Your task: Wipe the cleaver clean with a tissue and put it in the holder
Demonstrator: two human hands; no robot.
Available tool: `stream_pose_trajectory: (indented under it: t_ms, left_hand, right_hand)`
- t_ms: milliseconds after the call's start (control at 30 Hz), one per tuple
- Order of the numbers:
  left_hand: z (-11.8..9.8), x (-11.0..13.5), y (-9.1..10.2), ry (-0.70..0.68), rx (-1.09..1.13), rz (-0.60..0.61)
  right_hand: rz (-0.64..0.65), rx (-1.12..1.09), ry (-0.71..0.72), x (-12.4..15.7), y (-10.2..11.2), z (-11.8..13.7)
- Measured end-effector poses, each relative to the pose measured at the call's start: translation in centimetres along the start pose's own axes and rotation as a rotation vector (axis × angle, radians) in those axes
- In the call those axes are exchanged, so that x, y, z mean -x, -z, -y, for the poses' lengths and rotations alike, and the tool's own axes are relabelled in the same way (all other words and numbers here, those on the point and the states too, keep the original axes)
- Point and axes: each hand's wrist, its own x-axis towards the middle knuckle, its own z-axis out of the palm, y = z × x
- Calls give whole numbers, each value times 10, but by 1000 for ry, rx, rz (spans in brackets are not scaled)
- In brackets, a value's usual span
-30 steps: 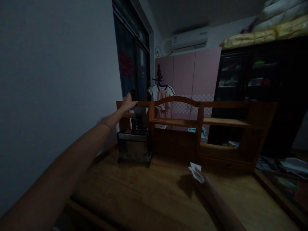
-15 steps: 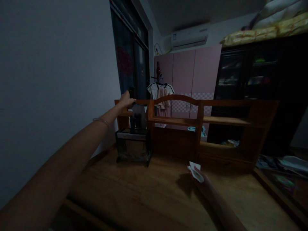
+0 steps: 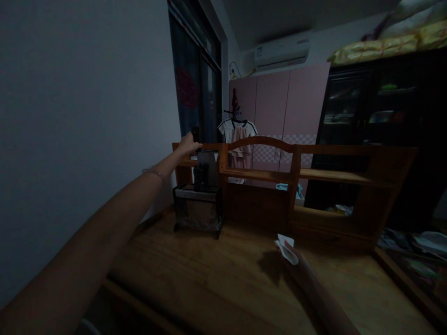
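Note:
At the upper left edge of the wooden desk shelf (image 3: pixel 258 176), my left hand (image 3: pixel 188 143) reaches far forward, its fingers closed around a small dark object (image 3: pixel 196 134) that is too dim to name. Below that hand, a grey flat panel (image 3: pixel 211 165) and a black item (image 3: pixel 199 177) stand on or behind a black-framed stand (image 3: pixel 197 214) with a clear front. Low over the desktop (image 3: pixel 230 274), my right hand (image 3: pixel 296 263) grips a folded white cloth (image 3: pixel 287 249), possibly paper. Its shadow falls on the wood to the left.
A pale wall (image 3: pixel 104 93) runs close along the left. Behind the shelf are hanging clothes (image 3: pixel 237 132), a pink wardrobe (image 3: pixel 270 102) and a dark glass-fronted cabinet (image 3: pixel 349 111). Stacked items (image 3: pixel 426 246) lie beyond the desk's right edge.
The view has turned slightly left, so everything appears a little further right. Both hands keep about the same place over the desk, each still gripping its item.

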Motion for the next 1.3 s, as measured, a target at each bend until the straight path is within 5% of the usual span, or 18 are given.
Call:
stream_pose_trajectory:
  t_ms: [567,1300]
  left_hand:
    - [2,32,-45,26,-72,146]
    - [4,56,-59,201,-189,362]
  right_hand:
    - [-9,30,12,2,-5,2]
    - [9,35,-16,-10,6,-7]
